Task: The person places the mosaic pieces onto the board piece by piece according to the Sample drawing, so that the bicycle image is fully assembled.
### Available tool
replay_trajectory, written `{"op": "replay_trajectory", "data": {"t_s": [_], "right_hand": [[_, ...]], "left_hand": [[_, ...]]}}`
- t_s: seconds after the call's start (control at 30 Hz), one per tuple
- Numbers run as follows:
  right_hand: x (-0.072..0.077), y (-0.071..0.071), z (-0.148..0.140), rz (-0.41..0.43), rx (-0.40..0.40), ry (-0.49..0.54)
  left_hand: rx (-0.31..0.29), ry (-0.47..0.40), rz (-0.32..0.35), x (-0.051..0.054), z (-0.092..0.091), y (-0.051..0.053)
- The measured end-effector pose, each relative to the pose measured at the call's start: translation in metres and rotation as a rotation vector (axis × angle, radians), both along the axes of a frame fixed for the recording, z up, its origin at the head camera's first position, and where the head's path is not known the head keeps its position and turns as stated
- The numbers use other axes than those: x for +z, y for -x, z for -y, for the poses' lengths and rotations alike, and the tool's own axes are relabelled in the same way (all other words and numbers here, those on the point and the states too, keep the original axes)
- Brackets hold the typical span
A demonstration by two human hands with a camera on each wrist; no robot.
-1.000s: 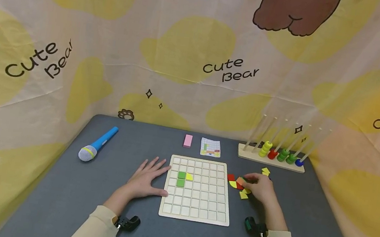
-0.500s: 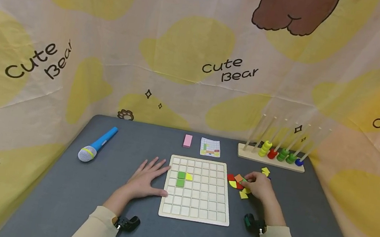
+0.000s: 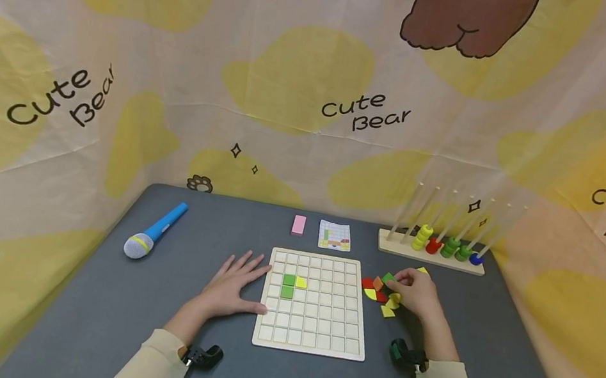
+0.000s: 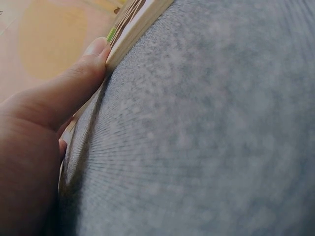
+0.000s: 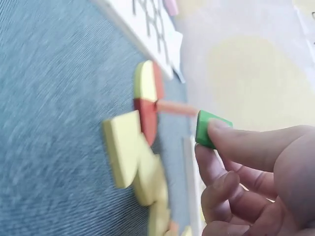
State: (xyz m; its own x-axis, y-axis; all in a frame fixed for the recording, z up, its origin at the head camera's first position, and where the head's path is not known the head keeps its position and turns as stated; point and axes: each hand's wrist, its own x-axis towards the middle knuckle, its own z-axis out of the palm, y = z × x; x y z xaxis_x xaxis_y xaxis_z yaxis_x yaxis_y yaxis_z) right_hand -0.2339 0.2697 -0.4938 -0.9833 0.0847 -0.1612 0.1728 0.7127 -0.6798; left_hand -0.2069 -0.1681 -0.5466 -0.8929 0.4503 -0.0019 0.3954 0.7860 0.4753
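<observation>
A white gridded board [image 3: 319, 320] lies on the table, with two green squares [image 3: 287, 292] and one yellow piece [image 3: 301, 282] in its cells. Spread wide, my left hand [image 3: 228, 285] touches the board's left edge with thumb and fingertips; the left wrist view shows the thumb [image 4: 74, 88] against that edge. Right of the board, my right hand [image 3: 419, 294] pinches a green square [image 5: 209, 129] between thumb and finger. Beneath and beside it lie loose red, yellow and orange pieces, among them a yellow one [image 5: 123, 147] and a red one [image 5: 146, 118].
Behind the board are a pink block [image 3: 298, 225] and a small pattern card [image 3: 334, 236]. A blue toy microphone [image 3: 157, 230] lies at the left. At the back right stands a wooden peg rack [image 3: 430, 256] with coloured beads. Patterned cloth surrounds the table.
My right hand has lifted a green square from among the loose pieces, and the orange piece near it has shifted slightly left. My left hand has stayed at the board's edge.
</observation>
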Motion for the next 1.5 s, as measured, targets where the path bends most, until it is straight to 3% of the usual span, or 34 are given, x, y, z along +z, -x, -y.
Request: {"op": "replay_trajectory", "data": {"t_s": [0.4, 0.73, 1.03, 1.5], "right_hand": [[0.01, 0.0, 0.025, -0.032, 0.072, 0.144], [0.005, 0.001, 0.05, -0.023, 0.112, 0.177], [0.007, -0.007, 0.077, -0.077, 0.22, 0.189], [0.0, -0.015, 0.114, -0.042, 0.283, 0.249]], "left_hand": [[0.002, 0.006, 0.004, -0.002, 0.0, 0.0], [-0.001, 0.004, 0.007, 0.0, 0.0, -0.001], [0.004, 0.011, 0.005, 0.0, 0.0, -0.001], [0.006, 0.008, 0.011, 0.0, -0.001, 0.0]]}}
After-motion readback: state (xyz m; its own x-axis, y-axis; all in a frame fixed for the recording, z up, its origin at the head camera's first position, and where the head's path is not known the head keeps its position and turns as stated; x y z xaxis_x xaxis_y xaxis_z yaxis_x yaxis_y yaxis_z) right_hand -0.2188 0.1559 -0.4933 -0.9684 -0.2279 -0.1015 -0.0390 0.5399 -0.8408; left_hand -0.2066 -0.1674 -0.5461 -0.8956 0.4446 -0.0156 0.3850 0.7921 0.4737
